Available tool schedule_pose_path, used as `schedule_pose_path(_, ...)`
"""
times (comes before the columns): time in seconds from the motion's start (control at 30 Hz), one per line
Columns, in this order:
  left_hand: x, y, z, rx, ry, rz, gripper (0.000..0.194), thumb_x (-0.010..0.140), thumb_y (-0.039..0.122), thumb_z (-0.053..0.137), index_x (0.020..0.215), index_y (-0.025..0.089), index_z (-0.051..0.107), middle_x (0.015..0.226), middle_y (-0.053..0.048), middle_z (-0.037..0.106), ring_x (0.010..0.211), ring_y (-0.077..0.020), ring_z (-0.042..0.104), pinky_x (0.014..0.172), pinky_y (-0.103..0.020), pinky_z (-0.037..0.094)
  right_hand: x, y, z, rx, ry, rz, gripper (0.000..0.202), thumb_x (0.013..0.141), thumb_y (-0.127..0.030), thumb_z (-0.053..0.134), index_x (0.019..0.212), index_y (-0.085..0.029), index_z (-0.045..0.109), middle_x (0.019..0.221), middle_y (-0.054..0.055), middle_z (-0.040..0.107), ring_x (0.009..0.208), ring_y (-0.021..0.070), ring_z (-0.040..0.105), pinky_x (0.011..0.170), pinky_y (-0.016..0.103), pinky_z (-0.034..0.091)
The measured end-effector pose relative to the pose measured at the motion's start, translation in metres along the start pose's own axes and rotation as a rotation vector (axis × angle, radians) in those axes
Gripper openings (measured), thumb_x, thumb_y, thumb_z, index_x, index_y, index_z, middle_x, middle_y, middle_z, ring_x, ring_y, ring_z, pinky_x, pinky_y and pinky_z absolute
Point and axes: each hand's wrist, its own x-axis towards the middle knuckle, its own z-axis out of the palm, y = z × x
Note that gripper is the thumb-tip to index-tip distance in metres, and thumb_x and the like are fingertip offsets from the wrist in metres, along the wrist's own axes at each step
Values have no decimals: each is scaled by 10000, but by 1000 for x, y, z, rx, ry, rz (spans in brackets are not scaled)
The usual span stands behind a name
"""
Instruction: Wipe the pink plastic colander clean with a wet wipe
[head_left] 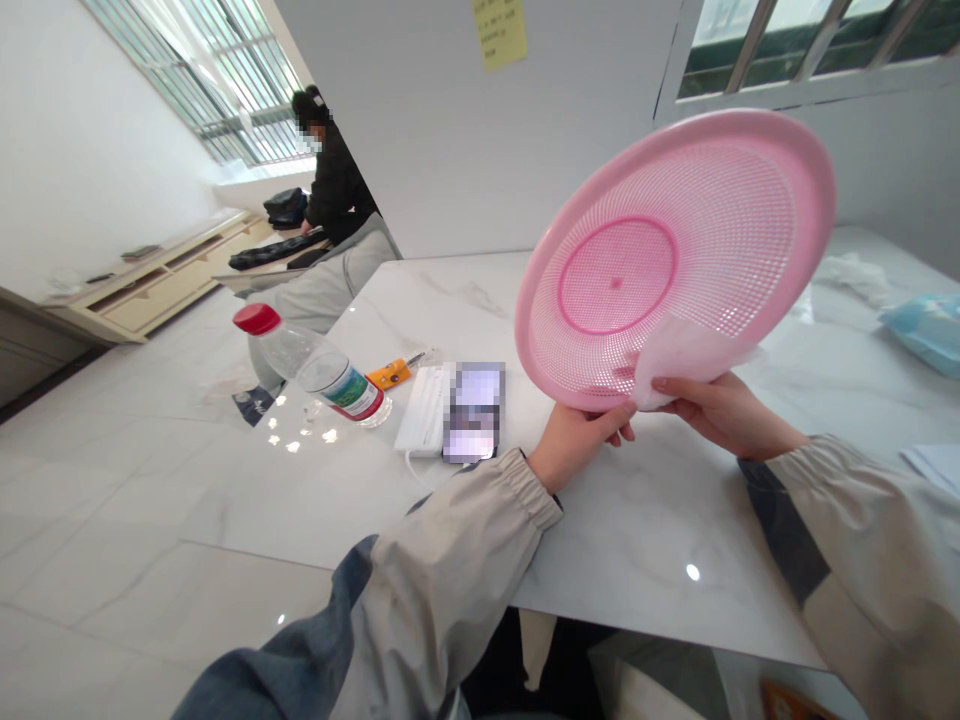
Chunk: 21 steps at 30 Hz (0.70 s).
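Note:
A round pink mesh basket is held up and tilted above the marble table, its inside facing me. My left hand grips the lower rim, thumb on the near edge. At the lower right of the basket, my right hand pinches a white tissue that lies against the mesh and rim. The fingers of my right hand behind the tissue are partly hidden. To the left of my left hand, a phone lies beside a white box-like item.
On the marble table stand a red-capped bottle and an orange packet at left. A blue packet and crumpled tissue lie at right. A white wall rises behind; a person sits beyond it.

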Motion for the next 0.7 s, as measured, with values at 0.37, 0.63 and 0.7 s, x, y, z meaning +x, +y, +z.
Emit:
schedule_pose_path(0.37, 0, 1, 0, 38, 8, -2, 485, 899, 608, 850, 705, 179, 737, 731, -55, 726, 660, -134, 599, 717, -297, 568, 0, 1, -1, -7, -14, -1, 405, 772, -459, 990, 1109, -279, 856, 1179, 63, 870, 1157, 357, 803, 1048, 561, 689)
schedule_pose_path(0.63, 0, -1, 0, 32, 11, -7, 485, 895, 610, 864, 720, 175, 741, 736, -54, 729, 655, -128, 596, 708, -289, 559, 0, 0, -1, -12, -2, 2, 378, 774, -453, 993, 1089, -287, 865, 1175, 56, 868, 1135, 345, 801, 1014, 528, 701)
schedule_pose_path(0.7, 0, -1, 0, 33, 9, -8, 495, 891, 620, 867, 717, 174, 741, 728, -51, 724, 654, -128, 593, 707, -288, 556, -1, 0, -1, -5, 1, 3, 379, 767, -447, 997, 1085, -282, 871, 1161, 53, 870, 1108, 334, 802, 992, 512, 707)
